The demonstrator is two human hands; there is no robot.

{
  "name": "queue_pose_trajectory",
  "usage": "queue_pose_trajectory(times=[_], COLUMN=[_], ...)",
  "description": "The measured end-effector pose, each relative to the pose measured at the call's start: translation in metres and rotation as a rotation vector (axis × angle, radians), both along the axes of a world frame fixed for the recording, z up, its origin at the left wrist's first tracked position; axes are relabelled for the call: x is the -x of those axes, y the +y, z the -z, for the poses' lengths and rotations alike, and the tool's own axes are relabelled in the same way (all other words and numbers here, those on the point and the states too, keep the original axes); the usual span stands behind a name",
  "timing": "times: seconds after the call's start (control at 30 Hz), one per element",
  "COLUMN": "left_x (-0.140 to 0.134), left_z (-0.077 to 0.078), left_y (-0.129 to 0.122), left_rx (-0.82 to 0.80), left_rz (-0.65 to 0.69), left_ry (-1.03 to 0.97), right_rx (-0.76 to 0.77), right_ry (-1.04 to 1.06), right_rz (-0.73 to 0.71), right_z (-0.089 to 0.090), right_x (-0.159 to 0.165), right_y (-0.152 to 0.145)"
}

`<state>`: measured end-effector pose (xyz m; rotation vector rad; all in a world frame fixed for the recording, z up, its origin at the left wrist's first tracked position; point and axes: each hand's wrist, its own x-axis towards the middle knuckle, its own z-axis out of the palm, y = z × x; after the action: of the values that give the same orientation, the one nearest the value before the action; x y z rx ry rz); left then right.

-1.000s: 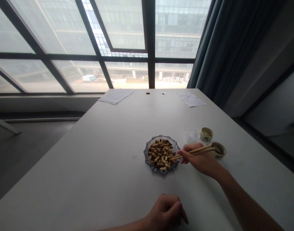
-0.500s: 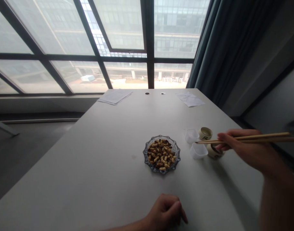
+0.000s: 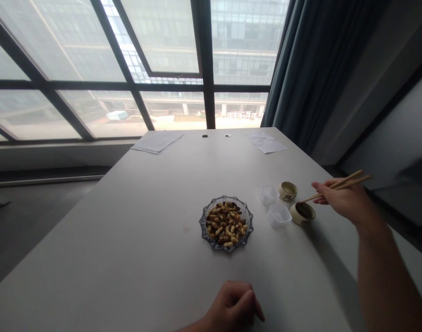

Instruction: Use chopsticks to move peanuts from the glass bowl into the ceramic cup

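Note:
My right hand (image 3: 337, 198) is closed around a pair of wooden chopsticks (image 3: 352, 180). Their tips slant down to the left and meet the back rim of the nearer small cream cup (image 3: 296, 217), whose inside looks dark. Whether they touch the cup or anything in it, I cannot tell. Behind it stands a similar cream cup (image 3: 287, 195) with a dark character on its side. At the bottom of the view my left hand (image 3: 236, 304) rests on the table, fingers curled in and nothing seen in them. A scalloped glass bowl (image 3: 204, 226) beyond it holds peanuts (image 3: 228, 223).
Two clear plastic containers (image 3: 279, 216) stand left of the cups, one behind the other. Paper sheets (image 3: 157, 142) lie at the white table's (image 3: 135, 240) far left, and another sheet (image 3: 268, 143) at the far right. A dark curtain (image 3: 301, 69) hangs beside the window.
My right hand has turned the chopsticks from nearly level over the nearer plastic container to a downward slant at the nearer cup. The view has shifted slightly; my left hand stays curled on the table.

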<state>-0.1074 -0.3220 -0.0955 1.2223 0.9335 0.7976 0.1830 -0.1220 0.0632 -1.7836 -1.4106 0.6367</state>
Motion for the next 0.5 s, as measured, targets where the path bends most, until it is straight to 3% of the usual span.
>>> queue_pose_trajectory(times=[0.33, 0.43, 0.5], left_x=[-0.001, -0.002, -0.001], left_z=[0.001, 0.0, -0.001], left_y=[-0.002, -0.002, -0.002], left_rx=[0.031, 0.026, 0.017], left_rz=[-0.014, -0.013, -0.012], left_ry=[0.003, -0.009, -0.011], right_rx=[-0.128, -0.192, -0.175], right_ry=[-0.024, 0.038, 0.077], right_rz=[0.026, -0.107, -0.274], right_z=[-0.014, -0.02, -0.017], right_x=[-0.001, 0.026, 0.053], right_y=[-0.016, -0.03, -0.041])
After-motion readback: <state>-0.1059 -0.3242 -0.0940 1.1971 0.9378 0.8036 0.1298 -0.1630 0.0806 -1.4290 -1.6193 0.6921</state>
